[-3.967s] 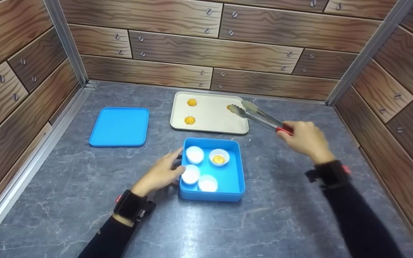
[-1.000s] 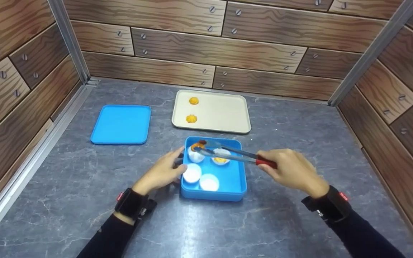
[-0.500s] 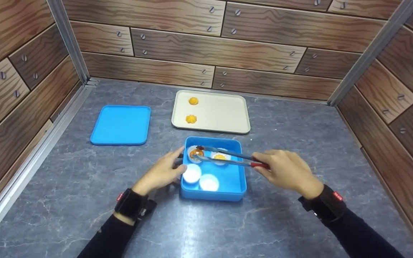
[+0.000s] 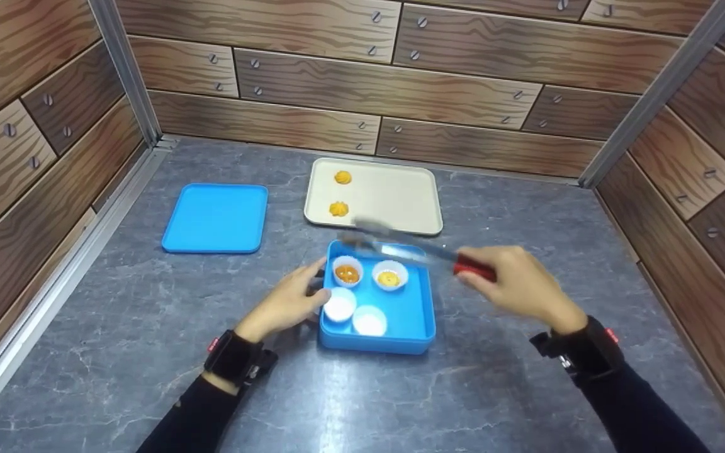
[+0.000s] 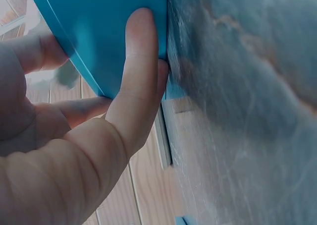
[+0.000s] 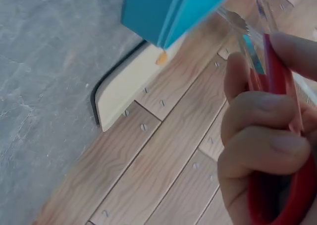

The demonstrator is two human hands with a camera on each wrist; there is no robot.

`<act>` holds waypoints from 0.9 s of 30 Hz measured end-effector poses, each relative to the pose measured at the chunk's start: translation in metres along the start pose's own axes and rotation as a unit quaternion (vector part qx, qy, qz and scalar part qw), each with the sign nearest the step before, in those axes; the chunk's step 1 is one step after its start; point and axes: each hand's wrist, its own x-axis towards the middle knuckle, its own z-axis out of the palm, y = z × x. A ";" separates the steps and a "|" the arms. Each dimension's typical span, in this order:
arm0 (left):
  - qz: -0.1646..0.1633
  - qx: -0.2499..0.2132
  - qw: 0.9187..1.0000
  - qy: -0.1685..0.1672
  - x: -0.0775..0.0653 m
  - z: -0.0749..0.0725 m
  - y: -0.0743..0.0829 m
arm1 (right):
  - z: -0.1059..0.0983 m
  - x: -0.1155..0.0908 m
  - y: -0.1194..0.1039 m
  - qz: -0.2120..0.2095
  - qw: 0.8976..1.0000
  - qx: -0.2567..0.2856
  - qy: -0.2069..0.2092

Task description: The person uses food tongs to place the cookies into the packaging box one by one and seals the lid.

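My right hand (image 4: 517, 277) grips red-handled metal tongs (image 4: 400, 248), their blurred tips above the blue box's far rim. On the box's left side, my left hand (image 4: 290, 302) holds the wall, thumb at the rim and fingers along the outside (image 5: 141, 51). Inside the blue box (image 4: 410, 314) stand several white paper cups. An orange-brown cookie (image 4: 347, 274) sits in the far left cup, a yellow cookie (image 4: 388, 279) in the cup beside it. The near left cup (image 4: 339, 305) and the near middle cup (image 4: 369, 321) look bright white.
Behind the box lies a cream tray (image 4: 394, 195) with two yellow piped cookies, one far (image 4: 342, 177) and one near (image 4: 338, 209), on its left half. A flat blue lid (image 4: 214, 219) rests at the left. Wood-patterned walls (image 4: 312, 75) enclose the grey marbled table (image 4: 501, 390).
The orange-brown cookie has gone from the tray's right side into the far left cup. The tongs have since let go of it and lifted away toward the tray. My left hand has stayed put.
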 end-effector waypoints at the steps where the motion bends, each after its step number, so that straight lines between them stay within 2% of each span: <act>1: -0.001 -0.007 1.000 -0.002 0.000 0.000 0.000 | 0.000 0.004 0.002 0.007 1.000 0.013 0.010; 3: -0.002 -0.011 1.000 -0.003 0.001 0.001 0.000 | 0.002 0.015 0.005 0.026 0.999 0.025 0.031; 6: -0.002 -0.013 1.000 -0.001 0.002 0.001 0.000 | 0.011 0.036 0.008 0.054 0.997 0.003 0.050; 10: -0.001 0.000 1.000 0.002 0.002 0.001 0.000 | 0.024 0.066 0.010 0.088 0.995 -0.044 0.031; 15: 0.001 0.000 1.000 0.001 0.002 0.001 -0.001 | 0.039 0.094 0.011 0.117 0.991 -0.063 -0.007; 20: 0.000 -0.003 1.000 0.002 0.001 0.001 0.000 | 0.050 0.108 0.012 0.128 0.989 -0.069 -0.025; 27: 0.005 0.019 1.000 0.005 0.002 0.000 -0.001 | 0.061 0.115 0.006 0.132 0.988 -0.079 -0.032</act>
